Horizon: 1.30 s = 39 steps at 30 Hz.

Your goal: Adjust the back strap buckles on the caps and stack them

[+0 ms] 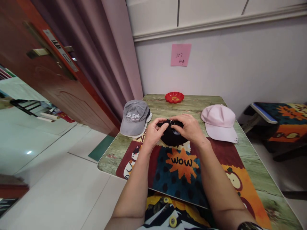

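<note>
A black cap point(173, 138) lies at the middle of the table, its strap with a small metal buckle point(172, 122) facing the far side. My left hand point(155, 130) pinches the left part of the strap between thumb and fingers. On the other side of the buckle, my right hand point(188, 127) grips the strap, thumb below and fingers above. A grey cap point(134, 117) with white lettering rests at the left, on top of other caps that are mostly hidden. To the right sits a pale pink cap point(220, 122), brim toward me.
A red scalloped dish point(174, 97) stands at the table's far edge. A colourful cloth point(178, 175) covers part of the wood-patterned table point(254, 166). Behind is a wall with a pink note point(181, 55). A door point(59, 83) and curtain are at the left, another table point(285, 123) at the right.
</note>
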Tool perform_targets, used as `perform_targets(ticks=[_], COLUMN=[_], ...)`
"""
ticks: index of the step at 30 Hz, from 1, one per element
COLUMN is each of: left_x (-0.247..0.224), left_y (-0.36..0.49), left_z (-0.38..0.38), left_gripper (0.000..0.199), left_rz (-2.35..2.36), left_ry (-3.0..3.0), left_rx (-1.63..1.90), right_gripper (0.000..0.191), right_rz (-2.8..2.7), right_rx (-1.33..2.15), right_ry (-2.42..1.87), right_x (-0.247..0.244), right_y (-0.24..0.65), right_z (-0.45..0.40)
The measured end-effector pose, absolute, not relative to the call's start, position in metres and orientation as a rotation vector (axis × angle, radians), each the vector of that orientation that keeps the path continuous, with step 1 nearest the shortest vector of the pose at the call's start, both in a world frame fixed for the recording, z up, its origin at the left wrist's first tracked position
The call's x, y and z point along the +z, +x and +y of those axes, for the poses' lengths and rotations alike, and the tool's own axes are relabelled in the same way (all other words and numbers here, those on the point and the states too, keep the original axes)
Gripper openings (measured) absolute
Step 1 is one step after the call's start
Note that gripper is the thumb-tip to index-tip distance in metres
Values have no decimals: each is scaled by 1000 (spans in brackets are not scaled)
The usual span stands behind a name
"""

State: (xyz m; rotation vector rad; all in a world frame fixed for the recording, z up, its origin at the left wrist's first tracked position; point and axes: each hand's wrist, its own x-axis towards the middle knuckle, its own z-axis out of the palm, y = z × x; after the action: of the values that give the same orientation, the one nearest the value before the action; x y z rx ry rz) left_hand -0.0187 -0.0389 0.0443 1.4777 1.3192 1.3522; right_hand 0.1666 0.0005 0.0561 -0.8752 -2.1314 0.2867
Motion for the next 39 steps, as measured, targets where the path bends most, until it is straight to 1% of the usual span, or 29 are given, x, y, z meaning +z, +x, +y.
perform_targets(ticks=[4,7,9,14,16,18,20,22,24,25,27,29,30,35,39], left_x=[40,36,34,29,28,27,26,23,17,13,8,8,11,39,53], left_y=[-25,-29,-33,-42,-47,-55,-64,-73,-79,-80,-79,-75,-73,-62,-54], left_z=[-37,-34,-33,-28,-26,-27,-30,-33,-34,-34,-32,-31,-32,-42,-50], left_gripper=[27,21,20,18,19,20,24,34,44,43,31,22,22,37,37], left_rz=[1368,1415,1455,1500,1494,1481,1434,1371,1369,1392,1427,1383,1333,974,819], left_ry=[1566,1648,1675,1772,1804,1832,1861,1840,1752,1696,1585,1457,1383,1004,816], left_rx=[1327,1347,1386,1462,1461,1427,1334,1210,1151,1162,1226,1313,1358,1585,1624], right_gripper=[38,37,41,68,72,67,54,38,27,24,20,20,22,30,41], right_rz=[-2074,-2007,-1975,-2131,-2205,-2242,-2244,-2215,-2158,-2128,-2073,-2008,-1960,-1543,-1206], right_rx=[444,646,770,904,870,801,749,735,746,757,794,837,872,1203,1352], right_ry=[-892,-888,-894,-1030,-1114,-1184,-1205,-1183,-1133,-1101,-1013,-915,-871,-690,-590], right_x=[60,63,62,44,31,18,9,6,9,12,21,31,35,48,57], right_y=[170,189,208,244,245,242,239,238,237,237,235,233,232,230,216], right_z=[-1,0,3,16,24,32,39,42,42,41,36,31,28,12,1])
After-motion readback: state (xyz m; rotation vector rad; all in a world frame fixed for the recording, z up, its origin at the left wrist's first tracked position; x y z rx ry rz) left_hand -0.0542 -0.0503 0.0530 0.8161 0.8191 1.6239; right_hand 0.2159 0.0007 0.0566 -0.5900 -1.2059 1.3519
